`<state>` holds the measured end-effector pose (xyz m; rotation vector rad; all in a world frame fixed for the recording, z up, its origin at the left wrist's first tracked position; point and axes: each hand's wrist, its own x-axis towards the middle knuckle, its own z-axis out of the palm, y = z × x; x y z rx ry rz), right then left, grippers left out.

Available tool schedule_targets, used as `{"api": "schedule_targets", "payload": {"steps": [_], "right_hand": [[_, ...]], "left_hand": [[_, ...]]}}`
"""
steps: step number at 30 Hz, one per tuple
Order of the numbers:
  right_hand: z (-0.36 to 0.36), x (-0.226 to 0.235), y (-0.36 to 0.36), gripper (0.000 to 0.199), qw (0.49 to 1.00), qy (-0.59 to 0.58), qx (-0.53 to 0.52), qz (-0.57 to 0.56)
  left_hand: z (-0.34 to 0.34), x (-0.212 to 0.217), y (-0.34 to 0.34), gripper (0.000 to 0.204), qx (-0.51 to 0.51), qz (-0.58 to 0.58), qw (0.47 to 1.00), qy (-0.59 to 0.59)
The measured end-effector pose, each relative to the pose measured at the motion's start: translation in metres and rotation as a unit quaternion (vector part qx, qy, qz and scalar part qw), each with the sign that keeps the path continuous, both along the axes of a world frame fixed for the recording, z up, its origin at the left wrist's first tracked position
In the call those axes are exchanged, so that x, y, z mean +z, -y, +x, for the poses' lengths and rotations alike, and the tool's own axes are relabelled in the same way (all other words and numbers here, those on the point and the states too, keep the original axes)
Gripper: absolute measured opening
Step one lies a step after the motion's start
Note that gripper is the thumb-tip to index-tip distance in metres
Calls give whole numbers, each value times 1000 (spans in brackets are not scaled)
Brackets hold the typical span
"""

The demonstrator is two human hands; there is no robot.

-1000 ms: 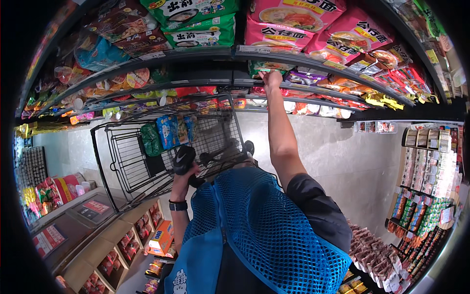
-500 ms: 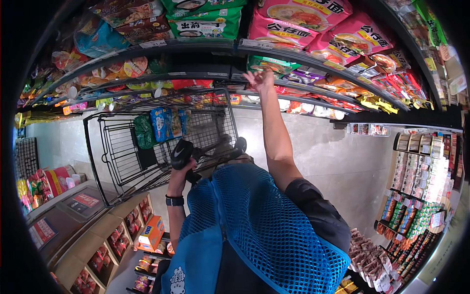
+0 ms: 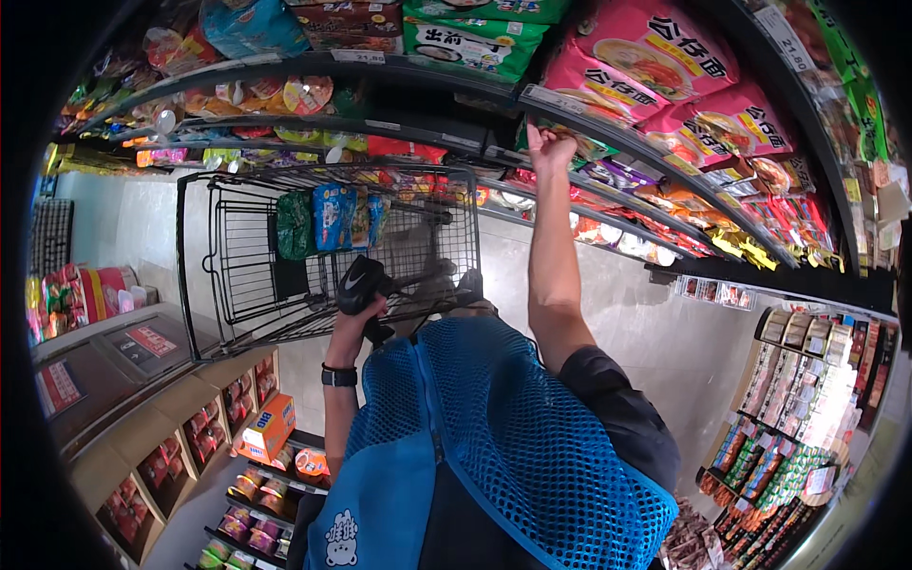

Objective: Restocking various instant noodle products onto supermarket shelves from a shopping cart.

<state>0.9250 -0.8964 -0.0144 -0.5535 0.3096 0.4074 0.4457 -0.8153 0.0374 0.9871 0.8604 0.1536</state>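
My right hand [image 3: 551, 152] is raised at the edge of a shelf, its thumb standing apart from the bent fingers. Just beside and behind it lies a green noodle packet [image 3: 593, 147]; whether the fingertips touch it is unclear, and nothing shows held. Lower and to the left, my left hand [image 3: 373, 312] is closed around the handle, next to a black rounded end piece, of a black wire shopping cart [image 3: 220, 256]. Inside the cart lie a dark green packet [image 3: 294, 225] and several blue packets [image 3: 334, 218] side by side.
Above the cart run shelves with pink noodle packs [image 3: 655, 52], green packs [image 3: 475, 46] and price tags. A display rack [image 3: 793, 380] stands at right, wooden bins [image 3: 176, 418] at lower left with an orange box [image 3: 266, 426]. A blue mesh vest [image 3: 532, 418] covers my front.
My right hand has gone from spread fingers to more bent ones beside the green noodle packet. The view has shifted and turned a little; my left hand stays on the cart handle.
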Motion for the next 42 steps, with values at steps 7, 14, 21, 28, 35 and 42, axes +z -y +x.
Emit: {"api": "schedule_targets", "payload": {"steps": [7, 14, 21, 28, 35, 42], "right_hand": [[33, -18, 54, 24, 962, 16, 200, -185], [35, -9, 61, 18, 955, -16, 239, -172], [-81, -32, 42, 23, 922, -45, 374, -91], [-219, -64, -28, 27, 675, 8, 698, -242], [-305, -125, -194, 67, 500, 293, 641, -503], [-352, -177, -261, 72, 404, 287, 502, -708]], "left_hand": [[-8, -4, -5, 13, 30, -17, 999, 9], [-11, -6, -13, 16, 39, -36, 999, 7], [-17, -9, -20, 17, 31, -36, 999, 16], [-46, -5, -42, 16, 71, -53, 996, 25], [-110, -17, -54, 15, 129, -69, 988, -45], [-161, -31, -75, 19, 151, -89, 981, -87]]}}
